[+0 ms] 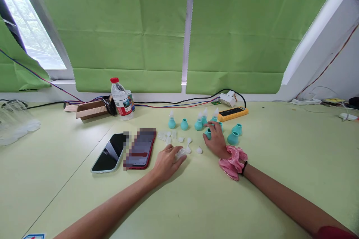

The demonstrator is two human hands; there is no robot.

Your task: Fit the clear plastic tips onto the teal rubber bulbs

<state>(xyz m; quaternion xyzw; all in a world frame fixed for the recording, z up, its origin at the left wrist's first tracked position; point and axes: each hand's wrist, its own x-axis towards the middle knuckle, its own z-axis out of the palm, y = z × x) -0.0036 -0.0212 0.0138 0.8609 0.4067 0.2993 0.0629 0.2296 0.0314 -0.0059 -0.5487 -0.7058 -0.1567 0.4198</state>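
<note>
Several small teal rubber bulbs [184,124] stand on the pale green table [196,201], some fitted with clear tips. My right hand [215,139], with a pink scrunchie [233,162] on the wrist, rests over one teal bulb [208,133], its fingers curled on it. Two more teal bulbs [233,138] sit just right of that hand. My left hand [166,163] lies on the table with its fingers closed on a clear plastic tip [181,153]. Loose clear tips [168,136] are scattered between my two hands.
Two phones [110,153] lie side by side left of my left hand. At the back stand a water bottle [121,99], a cardboard box [91,110], a yellow power strip [232,112] and cables. Clear plastic containers [15,121] sit at far left.
</note>
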